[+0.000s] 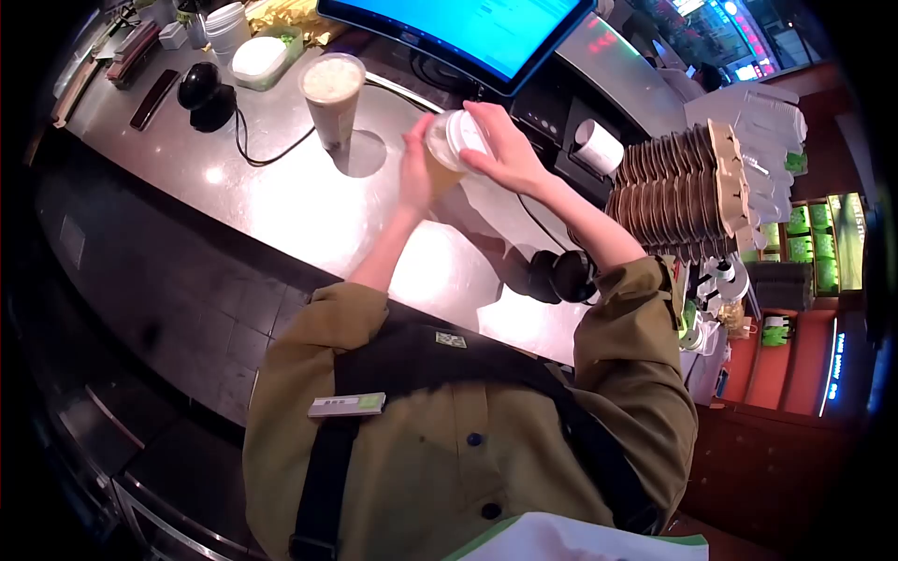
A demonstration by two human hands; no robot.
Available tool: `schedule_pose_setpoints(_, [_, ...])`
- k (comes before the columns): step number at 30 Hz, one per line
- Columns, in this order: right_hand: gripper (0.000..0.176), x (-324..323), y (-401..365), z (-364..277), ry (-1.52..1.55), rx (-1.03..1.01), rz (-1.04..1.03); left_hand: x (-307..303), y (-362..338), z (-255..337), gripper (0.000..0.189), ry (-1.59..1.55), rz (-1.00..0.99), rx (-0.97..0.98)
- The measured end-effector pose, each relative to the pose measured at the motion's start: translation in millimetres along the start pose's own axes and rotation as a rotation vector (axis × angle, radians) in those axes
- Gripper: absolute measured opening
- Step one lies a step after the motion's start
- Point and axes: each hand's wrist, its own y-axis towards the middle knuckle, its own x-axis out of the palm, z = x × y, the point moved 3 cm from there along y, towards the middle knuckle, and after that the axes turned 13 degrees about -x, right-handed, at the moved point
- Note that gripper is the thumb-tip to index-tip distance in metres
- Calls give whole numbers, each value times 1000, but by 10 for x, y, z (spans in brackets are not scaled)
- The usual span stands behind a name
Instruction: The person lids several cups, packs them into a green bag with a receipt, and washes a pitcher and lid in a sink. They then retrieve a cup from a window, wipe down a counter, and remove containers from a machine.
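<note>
Both hands are raised over the metal counter (pixel 215 178) around a clear plastic cup (pixel 441 154) holding a light brown drink. My left hand (pixel 415 168) wraps the cup's left side, somewhat blurred. A white lid (pixel 467 134) lies at the cup's top, under the spread thumb and fingers of my right hand (pixel 510 150); whether it is fully seated I cannot tell. To the left, another tall cup (pixel 333 101) with a foamy, milky drink stands upright on the counter, apart from my hands.
A lit monitor (pixel 468 33) stands behind the hands. Stacked cardboard cup carriers (pixel 669 192) and a paper roll in a printer (pixel 598 147) are at right. Black scanners (pixel 198 86) with cables sit at left and near my right forearm. A white-lidded tub (pixel 260 58) is at back left.
</note>
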Motion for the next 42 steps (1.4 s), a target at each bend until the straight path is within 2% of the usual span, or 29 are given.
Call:
schedule_pose_setpoints(1, [64, 8, 53, -14, -59, -44, -11, 84, -50, 59, 66, -60, -82, -40])
schedule_pose_setpoints(4, [65, 10, 224, -193, -179, -175, -111, 93, -17, 41, 66, -46, -124, -8])
schedule_pose_setpoints(7, [65, 28, 262, -186, -270, -231, -159, 102, 4, 43, 62, -130, -120, -88])
schedule_pose_setpoints(11, [71, 26, 300, -153, -228, -199, -148, 51, 144, 19, 51, -82, -97, -290])
schedule_pose_setpoints(12, [75, 30, 304, -144, -244, -210, -157, 37, 151, 21, 47, 11, -46, -251])
schedule_pose_setpoints(15, [71, 36, 329, -148, -210, -169, -214, 66, 75, 38, 43, -33, -36, -272])
schedule_pose_setpoints(16, [70, 56, 331, -134, -212, -160, -231, 64, 62, 70, 40, 148, 19, -243])
schedule_pose_setpoints(20, [68, 95, 385, -121, -227, -129, -285, 57, 60, 62, 37, 9, -5, -136])
schedule_pose_setpoints(23, [68, 85, 400, -134, -249, -144, -296, 32, 28, 65, 39, 46, -13, -249])
schedule_pose_setpoints(24, [67, 81, 381, -118, -226, -141, -318, -90, 8, -141, 50, 302, -83, -113])
schedule_pose_setpoints(25, [68, 106, 319, -99, -207, -122, -249, -209, -5, -354, 65, 538, -123, 49])
schedule_pose_setpoints(26, [67, 115, 292, -73, -166, -139, -223, -264, 68, -330, 70, 536, -152, 17])
schedule_pose_setpoints(27, [67, 103, 274, -77, -128, -215, -79, -352, 118, -319, 76, 538, -198, -21])
schedule_pose_setpoints(29, [73, -100, 248, -285, -239, -229, -28, -348, 100, -120, 78, 551, -187, 295])
schedule_pose_setpoints(30, [75, -141, 110, -375, -229, -270, 123, -208, 83, 38, 91, 591, -125, 256])
schedule_pose_setpoints(31, [72, -319, -24, -536, -292, -285, 217, -48, -44, 120, 107, 448, -95, 184])
schedule_pose_setpoints(32, [68, -512, -289, -594, -260, -261, 319, -41, -87, 41, 118, 541, -53, 186])
schedule_pose_setpoints(33, [64, -672, -608, -729, -219, -255, 423, -71, -120, -23, 99, 753, -83, 459])
schedule_pose_setpoints(34, [56, -940, -1020, -827, -334, -225, 569, 22, -148, -26, 101, 825, 24, 430])
schedule_pose_setpoints(35, [48, -1207, -1474, -888, -452, -93, 597, 102, -160, -29, 102, 897, 146, 404])
schedule_pose_setpoints(36, [32, -1512, -1868, -1010, -695, -73, 770, 157, -167, -49, 99, 858, 135, 416])
schedule_pose_setpoints(38, [13, -1992, -2706, -964, -852, 266, 1039, 301, -224, -68, 91, 793, 126, 465])
schedule_pose_setpoints(39, [15, -2204, -3210, -763, -779, 550, 1171, 335, -253, -118, 90, 801, 107, 468])
schedule_pose_setpoints(41, [19, -2527, -4252, -185, -624, 1040, 953, 307, -273, -245, 89, 824, 86, 474])
schedule_pose_setpoints(42, [19, -2581, -4659, 110, -628, 1103, 683, 324, -287, -299, 89, 839, 58, 518])
